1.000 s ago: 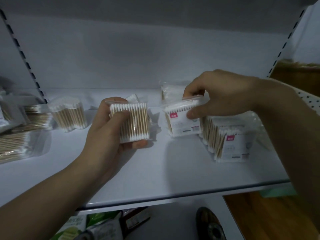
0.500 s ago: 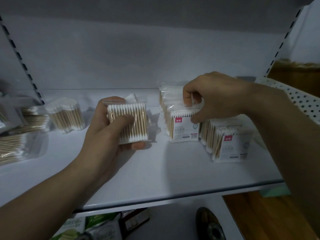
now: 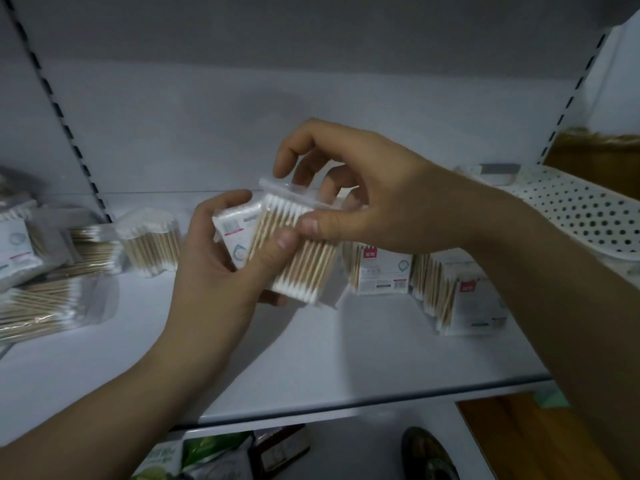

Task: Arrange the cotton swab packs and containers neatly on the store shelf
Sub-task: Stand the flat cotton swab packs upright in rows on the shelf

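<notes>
The swab pack (image 3: 304, 268) is held above the shelf (image 3: 311, 358) — left hand (image 3: 221, 271) fingers clamped round it and a second pack (image 3: 233, 230), right hand (image 3: 381, 202) pinching its upper edge. Swabs tilt steeply; the standing row (image 3: 384, 271) lies rightward, nearer the right hand.

Dim, bluish light fills the white metal store shelf (image 3: 311, 358) and reaches it from the viewer's side. The left hand (image 3: 221, 271) and right hand (image 3: 374, 202) throw soft grey shadows onto the shelf floor beneath them and, fainter, onto the back wall. The clear plastic pack of wooden cotton swabs (image 3: 298, 258) pinched between them shows a pale sheen along its top seal. The forearms and the loose swab packs at far left (image 3: 45, 306) are blurred; the slotted black-and-white shelf uprights (image 3: 62, 109) lean and bow at the frame edges — wide-angle distortion.
</notes>
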The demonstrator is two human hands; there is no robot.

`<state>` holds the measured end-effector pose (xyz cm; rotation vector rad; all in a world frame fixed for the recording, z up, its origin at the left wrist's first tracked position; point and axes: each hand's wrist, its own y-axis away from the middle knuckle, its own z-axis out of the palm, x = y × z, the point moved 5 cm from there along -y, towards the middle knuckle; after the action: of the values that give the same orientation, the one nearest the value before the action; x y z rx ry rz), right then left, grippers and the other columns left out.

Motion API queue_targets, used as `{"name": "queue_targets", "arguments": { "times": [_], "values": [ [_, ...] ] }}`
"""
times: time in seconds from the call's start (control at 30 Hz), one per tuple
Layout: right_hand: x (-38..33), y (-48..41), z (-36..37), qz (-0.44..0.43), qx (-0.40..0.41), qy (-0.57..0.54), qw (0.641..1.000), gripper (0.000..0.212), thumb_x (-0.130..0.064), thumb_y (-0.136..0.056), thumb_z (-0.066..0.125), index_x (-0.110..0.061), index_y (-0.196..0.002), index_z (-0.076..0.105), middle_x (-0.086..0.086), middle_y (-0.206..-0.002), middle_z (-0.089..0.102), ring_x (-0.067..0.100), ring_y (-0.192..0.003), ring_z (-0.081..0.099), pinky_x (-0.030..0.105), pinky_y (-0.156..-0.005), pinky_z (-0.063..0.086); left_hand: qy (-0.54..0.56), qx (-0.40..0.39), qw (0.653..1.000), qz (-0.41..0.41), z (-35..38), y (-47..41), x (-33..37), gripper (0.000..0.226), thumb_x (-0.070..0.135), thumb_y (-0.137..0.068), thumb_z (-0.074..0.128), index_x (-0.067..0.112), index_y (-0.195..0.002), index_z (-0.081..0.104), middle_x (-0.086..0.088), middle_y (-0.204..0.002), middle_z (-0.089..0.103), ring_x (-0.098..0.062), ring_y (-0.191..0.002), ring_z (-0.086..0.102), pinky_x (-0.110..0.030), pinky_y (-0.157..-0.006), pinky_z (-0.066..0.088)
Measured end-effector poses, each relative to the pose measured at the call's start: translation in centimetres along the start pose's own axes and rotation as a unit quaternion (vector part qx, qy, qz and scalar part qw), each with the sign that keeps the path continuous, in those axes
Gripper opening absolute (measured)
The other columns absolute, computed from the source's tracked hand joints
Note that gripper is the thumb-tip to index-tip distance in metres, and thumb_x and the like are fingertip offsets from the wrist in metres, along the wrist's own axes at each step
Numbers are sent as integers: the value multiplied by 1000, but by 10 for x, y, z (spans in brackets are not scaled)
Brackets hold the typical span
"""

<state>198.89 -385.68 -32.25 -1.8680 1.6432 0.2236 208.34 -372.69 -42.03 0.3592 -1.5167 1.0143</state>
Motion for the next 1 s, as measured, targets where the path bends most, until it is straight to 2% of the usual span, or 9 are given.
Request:
{"name": "queue_targets", "arguments": {
  "times": [0.07,0.13,0.23,0.33,0.43,0.5,0.73,0.87,1.0],
  "values": [
    [-1,2,0,-20,-52,-11,998,44,-2,-88,69,-18,-127,57,-18,-120,55,-7,-98,60,17,-73,51,18,5,1000,-21,-3,-2,-3,64,59,-81,69,20,-130,56,-2,-90,74,-17,-69,71,-30,-51,53],
    [-1,3,-1,-36,-77,13,996,50,7,-85,65,-19,-128,60,-12,-123,56,3,-108,61,19,-76,53,8,3,1000,-28,-6,-5,-4,65,64,-90,53,10,-126,57,-4,-78,68,-16,-59,62,-30,-47,47],
    [-1,1,-6,-50,-43,61,996,38,-8,-85,75,-30,-114,68,-16,-118,59,7,-112,56,17,-82,51,-22,-27,999,-27,-3,-7,-4,79,77,-87,36,6,-111,63,-10,-70,64,-17,-52,57,-30,-42,42],
    [4,3,-18,-23,-1,58,998,24,-20,-90,73,-32,-110,68,-10,-124,61,11,-119,56,34,-91,56,30,-7,995,-100,1,-6,-7,79,80,-86,27,16,-104,70,-13,-64,66,-21,-47,60,-28,-41,43],
    [9,12,-39,13,41,18,999,22,-29,-97,59,-15,-113,66,9,-115,68,22,-110,65,49,-93,55,56,12,987,-149,-3,-4,-16,40,48,-105,43,18,-103,70,-16,-78,72,-25,-57,67,-30,-43,48],
    [14,22,-50,60,35,-19,997,25,-31,-102,53,-10,-112,62,13,-106,70,26,-101,70,50,-88,59,44,17,988,-150,-8,-4,-22,18,20,-100,54,22,-109,69,-14,-93,74,-26,-69,70,-36,-52,55],
    [39,37,-45,175,-94,78,977,21,-32,-94,63,-37,-115,58,-5,-103,71,15,-84,73,40,-69,63,46,7,986,-161,-6,-1,-29,27,7,-94,55,23,-114,66,-19,-104,72,-30,-79,68,-47,-71,57],
    [41,36,-36,169,-117,122,971,31,-31,-86,75,-38,-110,57,-15,-101,70,9,-91,71,32,-75,61,31,8,989,-143,-5,-3,-28,28,4,-93,56,20,-114,66,-8,-88,72,-20,-68,70,-33,-53,56],
    [42,30,-30,159,-102,184,964,23,-34,-80,81,-35,-99,67,-17,-92,70,4,-89,67,23,-76,56,24,5,991,-134,-4,-3,-29,29,2,-92,55,22,-111,67,-4,-86,73,-18,-68,70,-29,-50,54]
  ]
}}
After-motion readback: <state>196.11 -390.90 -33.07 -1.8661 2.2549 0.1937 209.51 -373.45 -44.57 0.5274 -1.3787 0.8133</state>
